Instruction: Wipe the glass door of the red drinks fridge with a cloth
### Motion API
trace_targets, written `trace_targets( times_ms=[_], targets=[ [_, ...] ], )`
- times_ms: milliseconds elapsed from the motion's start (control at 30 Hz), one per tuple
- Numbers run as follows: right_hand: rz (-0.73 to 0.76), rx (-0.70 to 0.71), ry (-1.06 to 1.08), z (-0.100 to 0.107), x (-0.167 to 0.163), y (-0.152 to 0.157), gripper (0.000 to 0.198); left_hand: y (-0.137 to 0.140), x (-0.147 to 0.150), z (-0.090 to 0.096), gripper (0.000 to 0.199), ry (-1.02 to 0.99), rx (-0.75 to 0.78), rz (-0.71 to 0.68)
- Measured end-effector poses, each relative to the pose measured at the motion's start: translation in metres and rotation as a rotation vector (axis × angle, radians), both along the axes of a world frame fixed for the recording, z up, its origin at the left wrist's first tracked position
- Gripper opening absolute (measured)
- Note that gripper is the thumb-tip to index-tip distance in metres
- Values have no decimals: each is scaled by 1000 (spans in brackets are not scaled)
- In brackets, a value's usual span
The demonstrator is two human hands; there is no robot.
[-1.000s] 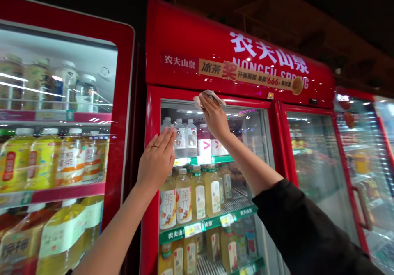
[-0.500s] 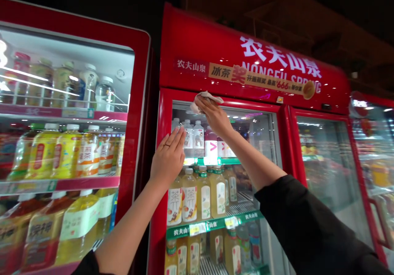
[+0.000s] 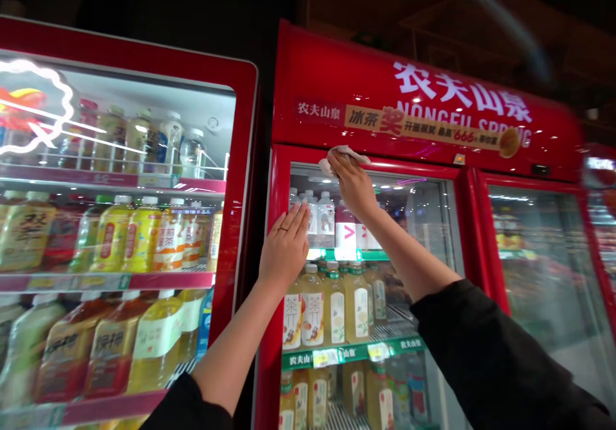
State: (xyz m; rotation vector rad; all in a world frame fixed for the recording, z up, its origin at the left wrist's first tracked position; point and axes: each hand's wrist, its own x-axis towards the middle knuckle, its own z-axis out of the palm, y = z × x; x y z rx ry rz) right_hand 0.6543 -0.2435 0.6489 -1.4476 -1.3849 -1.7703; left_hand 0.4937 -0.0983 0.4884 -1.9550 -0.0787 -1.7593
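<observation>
My right hand (image 3: 357,185) presses a pale, crumpled cloth (image 3: 359,155) against the top red frame of the glass door, near its upper left corner. The cloth sticks out above and left of the fingers. Lower and to the left, my left hand (image 3: 283,250) lies flat on the door's left edge, fingers stretched and close together, with a ring on one finger. It holds nothing. Both arms are raised in black sleeves. Behind the glass door (image 3: 423,224) stand bottled drinks (image 3: 356,305), partly hidden by my hands and right forearm.
A second drinks fridge (image 3: 245,115) with several bottle-filled shelves stands close on the left, a dark gap between them. Right of my right arm is another glass door (image 3: 534,244) of the red fridge. A printed strip (image 3: 423,128) runs across the fridge's header.
The view has turned left, so both fridges and my hands appear further right. The cloth stays in my right hand near the same stretch of frame. My left hand remains flat on the door.
</observation>
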Motion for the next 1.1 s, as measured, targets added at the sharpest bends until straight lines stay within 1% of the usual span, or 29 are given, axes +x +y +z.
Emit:
trace_targets(
  times_ms=[100, 167, 233, 333, 433, 500, 533, 600, 700, 767, 833, 900, 967, 1033, 1100],
  targets=[
    [3, -141, -90, -2, -5, 3, 73, -1, 0, 1, 86, 6, -6, -6],
    [17, -176, -117, -3, -11, 7, 75, 0, 0, 0, 88, -2, -6, -20],
    [22, -133, -100, -3, -16, 12, 76, 1, 0, -2, 91, -22, 1, -47],
    [20, -13, -25, -5, -21, 17, 79, 4, 0, -5, 95, -77, -4, -90],
    [16, 89, 59, -11, -22, 16, 80, 7, 3, -7, 92, -132, -30, -123],
    [0, 106, 89, -16, -25, 15, 77, 7, 5, -7, 88, -144, -52, -149],
    [-11, 89, 90, -18, -29, 15, 75, 7, 6, -7, 86, -141, -65, -162],
    [-23, 13, 68, -17, -39, 18, 73, 7, 7, -7, 82, -133, -90, -186],
    [1, -106, 17, -7, -56, 26, 76, 7, 7, -7, 82, -169, -94, -203],
    [16, -114, 17, 0, -63, 29, 77, 8, 5, -7, 85, -213, -92, -220],
    [8, -65, 51, 3, -64, 27, 75, 9, 4, -7, 87, -245, -122, -255],
    [-25, 0, 100, 0, -63, 23, 71, 9, 4, -7, 85, -276, -192, -303],
    [-55, 19, 132, -4, -65, 19, 67, 9, 5, -7, 81, -312, -275, -353],
    [-61, -38, 118, -4, -72, 21, 68, 9, 5, -7, 77, -328, -339, -396],
    [-51, -139, 73, 1, -84, 28, 71, 9, 6, -8, 73, -316, -375, -415]
  ],
)
